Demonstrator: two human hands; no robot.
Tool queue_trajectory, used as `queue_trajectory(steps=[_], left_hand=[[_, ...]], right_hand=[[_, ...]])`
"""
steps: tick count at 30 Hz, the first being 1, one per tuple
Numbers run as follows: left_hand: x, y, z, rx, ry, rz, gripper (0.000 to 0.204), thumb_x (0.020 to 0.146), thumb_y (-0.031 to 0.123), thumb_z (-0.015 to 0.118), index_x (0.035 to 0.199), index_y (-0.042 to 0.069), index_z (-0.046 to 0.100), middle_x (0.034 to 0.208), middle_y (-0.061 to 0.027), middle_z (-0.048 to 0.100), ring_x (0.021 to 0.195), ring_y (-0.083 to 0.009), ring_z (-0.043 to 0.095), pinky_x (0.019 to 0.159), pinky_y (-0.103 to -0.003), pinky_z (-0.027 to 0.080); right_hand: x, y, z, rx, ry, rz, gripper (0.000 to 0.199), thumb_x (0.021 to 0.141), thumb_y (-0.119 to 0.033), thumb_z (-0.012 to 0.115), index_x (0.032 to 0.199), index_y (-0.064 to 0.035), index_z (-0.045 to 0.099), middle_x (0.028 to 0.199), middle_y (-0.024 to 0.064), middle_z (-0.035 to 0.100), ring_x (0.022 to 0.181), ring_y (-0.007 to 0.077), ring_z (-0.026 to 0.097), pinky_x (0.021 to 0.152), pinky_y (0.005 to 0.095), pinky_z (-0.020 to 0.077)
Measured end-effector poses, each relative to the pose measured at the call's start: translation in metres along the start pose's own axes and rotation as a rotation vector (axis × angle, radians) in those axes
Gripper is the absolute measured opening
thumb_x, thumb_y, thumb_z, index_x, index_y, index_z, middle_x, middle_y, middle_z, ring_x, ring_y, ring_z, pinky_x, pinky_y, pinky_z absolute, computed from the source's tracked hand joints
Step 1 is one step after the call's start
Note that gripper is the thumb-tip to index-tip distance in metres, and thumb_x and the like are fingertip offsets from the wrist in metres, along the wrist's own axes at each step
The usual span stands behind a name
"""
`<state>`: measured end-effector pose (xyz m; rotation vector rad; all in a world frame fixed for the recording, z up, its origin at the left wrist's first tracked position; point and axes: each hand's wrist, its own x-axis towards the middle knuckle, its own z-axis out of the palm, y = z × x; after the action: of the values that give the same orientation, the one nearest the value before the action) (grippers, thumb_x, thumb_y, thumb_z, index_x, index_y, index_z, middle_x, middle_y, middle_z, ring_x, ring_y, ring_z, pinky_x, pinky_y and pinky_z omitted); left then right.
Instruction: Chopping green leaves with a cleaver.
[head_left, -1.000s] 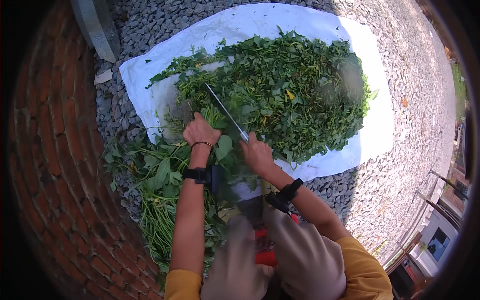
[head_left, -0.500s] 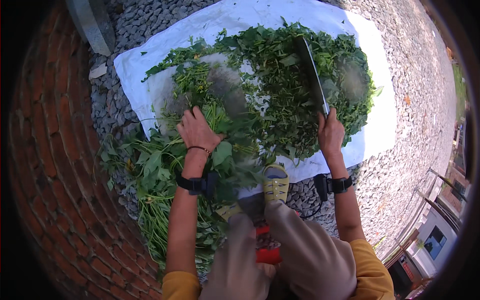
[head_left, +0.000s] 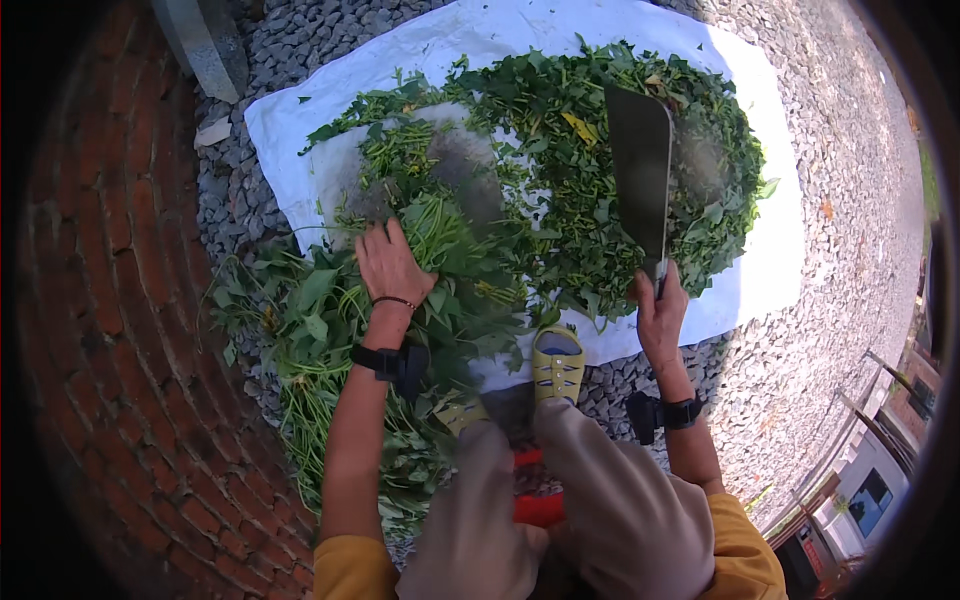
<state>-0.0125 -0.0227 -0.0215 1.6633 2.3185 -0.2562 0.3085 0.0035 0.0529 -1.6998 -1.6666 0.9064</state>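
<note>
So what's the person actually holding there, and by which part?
The right hand holds a cleaver by its handle, blade raised over the chopped greens. The left hand presses down on leafy stems.

Outdoor yard, sunlit. Ground: grey crushed-stone gravel (head_left: pixel 830 330). Curved red brick wall (head_left: pixel 110 330) along the left. White woven plastic sheet (head_left: pixel 520 40) spread directly on the gravel, heaped with chopped green leaves (head_left: pixel 570 180). Building with a dark window (head_left: pixel 870 495) at far lower right.

Bare white sheet (head_left: pixel 770 270) lies free right of the cleaver (head_left: pixel 640 170); uncut stalks (head_left: pixel 320 340) crowd the left.
</note>
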Motion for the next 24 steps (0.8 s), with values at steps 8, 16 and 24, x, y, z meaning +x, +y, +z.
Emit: queue_trajectory(steps=[8, 16, 24], left_hand=[[0.017, -0.013, -0.03, -0.118, 0.025, 0.052, 0.058, 0.053, 0.02, 0.081, 0.096, 0.004, 0.046, 0.088, -0.0147, 0.056, 0.084, -0.0318, 0.058, 0.07, -0.039, 0.05], [0.016, 0.037, -0.003, -0.073, -0.013, 0.097, 0.046, 0.055, 0.011, 0.072, 0.091, 0.005, 0.045, 0.087, -0.015, 0.057, 0.083, -0.0325, 0.059, 0.068, -0.04, 0.051], [0.015, 0.041, 0.002, 0.02, -0.078, 0.114, 0.048, 0.054, 0.014, 0.073, 0.092, 0.005, 0.046, 0.09, -0.012, 0.058, 0.088, -0.0279, 0.059, 0.071, -0.037, 0.05]], right_hand=[[0.004, -0.026, 0.02, -0.094, -0.282, 0.048, 0.019, 0.086, -0.015, 0.06, 0.086, 0.0006, 0.051, 0.058, 0.0201, 0.052, 0.053, 0.0387, 0.054, 0.049, 0.0413, 0.0396], [0.047, -0.089, 0.047, 0.147, -0.299, -0.252, 0.021, 0.085, -0.017, 0.063, 0.089, -0.0017, 0.05, 0.056, 0.0152, 0.051, 0.051, 0.0361, 0.052, 0.049, 0.0386, 0.0407], [0.03, -0.04, 0.095, -0.29, -0.49, -0.169, 0.031, 0.087, -0.027, 0.06, 0.086, -0.0003, 0.046, 0.062, 0.0219, 0.057, 0.064, 0.0429, 0.057, 0.054, 0.0478, 0.0439]])
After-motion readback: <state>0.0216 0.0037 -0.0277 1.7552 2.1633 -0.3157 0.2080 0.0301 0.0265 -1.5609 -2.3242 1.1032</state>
